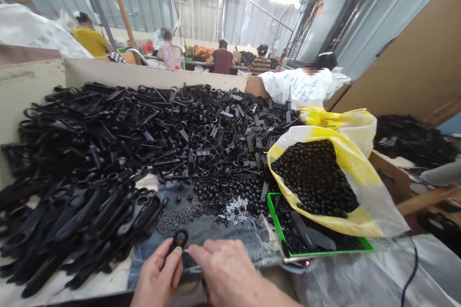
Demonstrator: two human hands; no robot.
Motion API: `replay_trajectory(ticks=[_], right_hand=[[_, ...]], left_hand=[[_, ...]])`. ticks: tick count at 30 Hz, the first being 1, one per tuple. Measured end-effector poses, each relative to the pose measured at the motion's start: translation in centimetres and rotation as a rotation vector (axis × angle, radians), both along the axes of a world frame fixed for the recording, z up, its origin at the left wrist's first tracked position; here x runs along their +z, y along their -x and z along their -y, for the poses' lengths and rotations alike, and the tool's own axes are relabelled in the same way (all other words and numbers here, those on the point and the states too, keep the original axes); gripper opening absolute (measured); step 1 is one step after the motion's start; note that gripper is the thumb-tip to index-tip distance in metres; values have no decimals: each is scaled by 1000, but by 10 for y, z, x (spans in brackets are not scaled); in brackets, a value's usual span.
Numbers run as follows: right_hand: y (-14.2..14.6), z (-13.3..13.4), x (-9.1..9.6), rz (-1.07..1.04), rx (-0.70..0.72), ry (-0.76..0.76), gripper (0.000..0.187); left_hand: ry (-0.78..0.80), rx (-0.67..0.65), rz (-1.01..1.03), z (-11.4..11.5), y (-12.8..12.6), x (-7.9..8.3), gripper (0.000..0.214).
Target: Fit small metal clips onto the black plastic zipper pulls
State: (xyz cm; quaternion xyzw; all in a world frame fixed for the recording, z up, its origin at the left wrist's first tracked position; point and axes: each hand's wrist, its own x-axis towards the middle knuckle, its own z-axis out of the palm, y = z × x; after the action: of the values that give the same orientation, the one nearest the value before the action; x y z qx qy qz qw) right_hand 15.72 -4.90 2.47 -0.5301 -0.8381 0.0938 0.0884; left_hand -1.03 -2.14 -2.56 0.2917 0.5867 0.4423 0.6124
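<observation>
My left hand (156, 273) and my right hand (223, 268) are close together at the near edge of the bench. Between them is a black plastic ring part (180, 239), held up by my left fingers, with my right fingertips pressed against its lower side. Under my hands lies a worn denim cloth (216, 237) with small black screws (180, 216) and small silver metal pieces (236, 211) on it. Heaps of black plastic strap parts (72, 163) and black ring parts (212, 129) spread beyond.
A yellow-and-white plastic bag of black beads (317, 177) rests on a green tray (279, 220) to the right. Beyond the bench's board wall (144, 74), a co-worker in white (298, 87) and several others work. A black cable (410, 273) hangs at lower right.
</observation>
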Motion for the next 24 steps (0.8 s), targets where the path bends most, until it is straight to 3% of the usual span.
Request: replay_trajectory(ticks=[2,5,9,12,16,24], right_hand=[[-28,-9,17,-20,-113,26,40],[-81,-37,34,186,-384,-49,27],[-135,-78,33,325,-435,-81,16],[-147,-95,23,393,-395,-80,17],[-151,-98,12,413,-353,-113,22],[-163,-97,-7,416,-362,-192,23]], left_hand=[[-3,-3,-30,-3,5,8,60],[-31,-91,-28,-8,10,16,60],[-51,-213,101,-13,7,27,60],[48,-317,302,-16,6,38,53],[120,-316,518,-17,10,44,53],[81,-277,544,-14,13,43,50]])
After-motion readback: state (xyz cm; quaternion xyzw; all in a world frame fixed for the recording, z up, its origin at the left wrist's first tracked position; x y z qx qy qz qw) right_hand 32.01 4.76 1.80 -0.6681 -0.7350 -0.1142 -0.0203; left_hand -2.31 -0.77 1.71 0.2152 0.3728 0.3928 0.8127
